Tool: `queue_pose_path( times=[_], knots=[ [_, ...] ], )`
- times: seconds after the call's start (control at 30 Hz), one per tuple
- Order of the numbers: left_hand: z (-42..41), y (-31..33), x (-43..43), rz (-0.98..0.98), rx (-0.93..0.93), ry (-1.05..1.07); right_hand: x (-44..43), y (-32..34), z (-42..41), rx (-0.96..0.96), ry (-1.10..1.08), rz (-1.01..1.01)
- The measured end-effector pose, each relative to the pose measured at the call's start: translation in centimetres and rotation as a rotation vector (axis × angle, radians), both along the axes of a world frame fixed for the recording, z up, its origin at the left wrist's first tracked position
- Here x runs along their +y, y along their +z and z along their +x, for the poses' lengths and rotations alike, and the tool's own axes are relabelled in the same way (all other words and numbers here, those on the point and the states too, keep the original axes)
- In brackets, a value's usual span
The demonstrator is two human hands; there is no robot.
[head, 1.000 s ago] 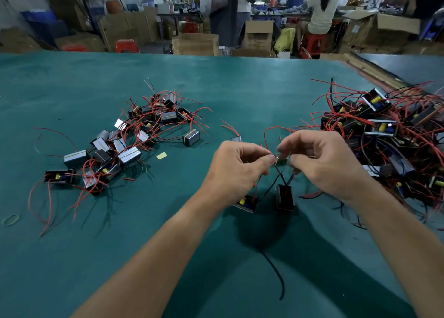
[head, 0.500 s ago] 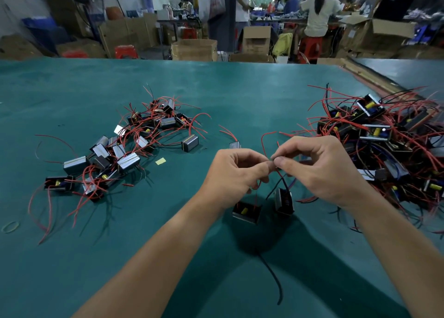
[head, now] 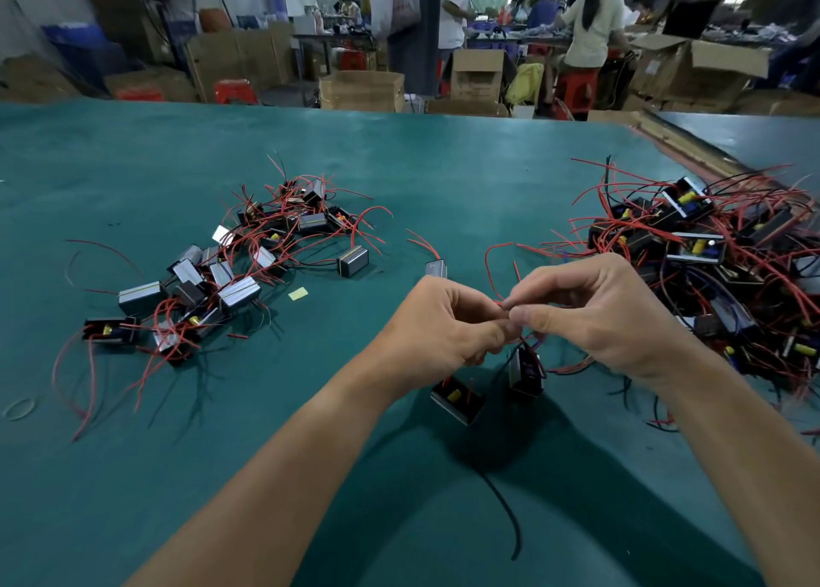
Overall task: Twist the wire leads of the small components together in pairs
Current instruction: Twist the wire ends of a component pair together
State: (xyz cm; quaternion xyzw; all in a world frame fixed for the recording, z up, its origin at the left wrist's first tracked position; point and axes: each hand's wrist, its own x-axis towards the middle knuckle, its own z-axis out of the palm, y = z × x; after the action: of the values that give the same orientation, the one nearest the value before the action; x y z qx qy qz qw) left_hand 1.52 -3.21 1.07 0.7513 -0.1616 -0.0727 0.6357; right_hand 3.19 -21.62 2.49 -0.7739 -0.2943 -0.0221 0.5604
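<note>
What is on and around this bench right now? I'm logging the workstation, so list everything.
Table: one, teal, fills the view.
Left pile of components: many, black and silver, red leads, left.
Right pile of components: many, black, red leads, right.
Held components: two, black, hanging below the hands.
Lone component: one, silver, centre.
Yellow scrap: one, beside left pile.
Black wire: one, near edge.
Cardboard boxes: several, brown, background.
People: several, background.
Left hand: pinching leads.
Right hand: pinching leads.
</note>
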Motion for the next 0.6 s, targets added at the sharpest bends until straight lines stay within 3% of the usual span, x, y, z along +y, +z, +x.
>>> queue_pose_path(
  times=[0.2, 0.6],
  knots=[
    [-0.54, 0.16, -0.34, 0.078, -0.039, -0.041, 0.17, -0.09, -0.32, 0.134, 0.04, 0.017],
    [0.14, -0.39, -0.6, 0.053, -0.01, 0.076, 0.56, -0.69, 0.4, 0.09, -0.047, -0.007]
  ],
)
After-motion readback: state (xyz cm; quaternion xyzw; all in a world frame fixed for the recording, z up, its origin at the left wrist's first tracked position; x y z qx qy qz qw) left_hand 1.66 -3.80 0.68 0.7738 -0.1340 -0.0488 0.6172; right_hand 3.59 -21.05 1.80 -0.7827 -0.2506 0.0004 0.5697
